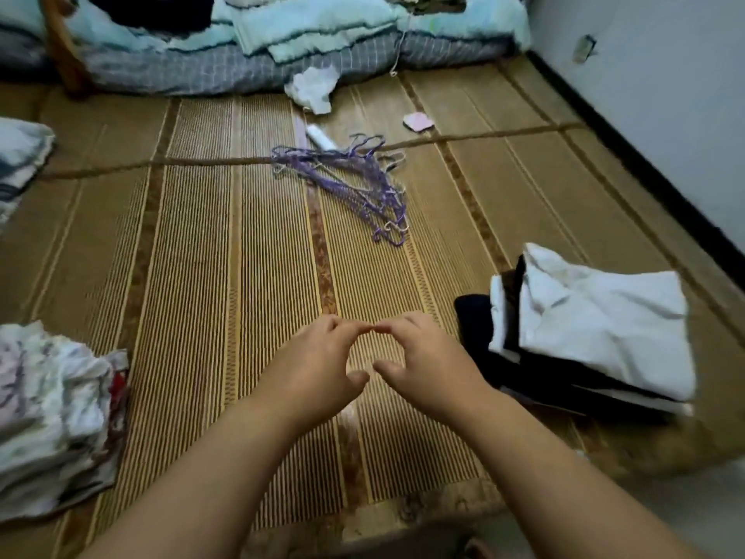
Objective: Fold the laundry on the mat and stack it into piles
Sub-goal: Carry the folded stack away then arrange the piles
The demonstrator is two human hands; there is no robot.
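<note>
My left hand (318,365) and my right hand (427,365) hover side by side over the middle of the woven mat (193,252). Their fingers are loosely curled, the fingertips nearly meet, and neither holds anything. To the right lies a folded pile (596,328) with a white garment on top of dark ones. A pile of light patterned clothes (56,413) sits at the lower left. Another folded light stack (20,155) shows at the left edge. A crumpled white cloth (314,88) lies at the far side of the mat.
A bundle of purple hangers (354,175) lies in the mat's middle, with a small white tube (320,137) and a pink scrap (418,122) beyond it. Bedding in teal and grey check (282,42) runs along the back. A white wall (665,94) borders the right.
</note>
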